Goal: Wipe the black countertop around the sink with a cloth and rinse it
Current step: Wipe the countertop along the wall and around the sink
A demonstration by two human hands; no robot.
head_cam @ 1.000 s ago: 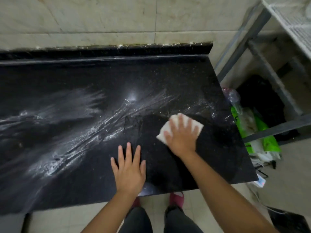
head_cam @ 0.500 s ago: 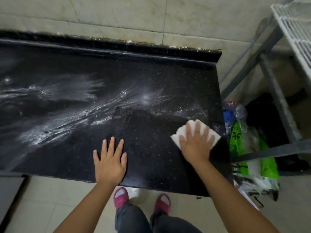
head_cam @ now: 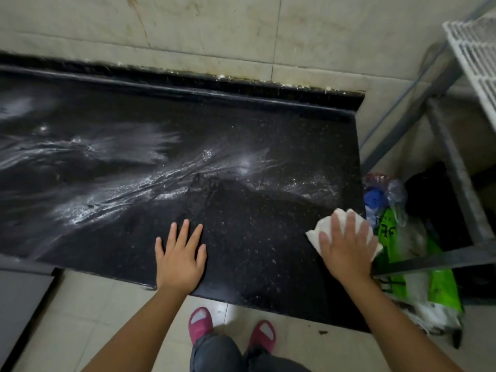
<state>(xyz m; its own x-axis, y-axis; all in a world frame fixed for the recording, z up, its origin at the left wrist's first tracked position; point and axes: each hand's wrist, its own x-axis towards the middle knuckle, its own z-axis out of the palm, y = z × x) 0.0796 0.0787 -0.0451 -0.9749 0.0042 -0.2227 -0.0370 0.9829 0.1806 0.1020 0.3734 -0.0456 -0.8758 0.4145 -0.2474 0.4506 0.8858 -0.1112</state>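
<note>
A black speckled countertop (head_cam: 241, 124) fills the middle of the view, streaked with white soapy smears across its left and centre. My right hand (head_cam: 346, 248) presses flat on a white cloth (head_cam: 315, 232) at the counter's right edge, near the front corner. The cloth sticks out from under my fingers on the left and right. My left hand (head_cam: 179, 253) rests flat with fingers spread on the front of the counter, holding nothing. No sink shows in this view.
A grey metal rack (head_cam: 456, 167) with a white grid shelf (head_cam: 475, 57) stands right of the counter. Green and clear plastic bags (head_cam: 418, 253) lie under it. A tiled wall (head_cam: 214, 30) backs the counter. My pink slippers (head_cam: 200, 322) stand on the floor tiles.
My right hand slid the cloth to the right, from the counter's middle to its right edge. My left hand stayed planted at the front. The view shifted rightward and down.
</note>
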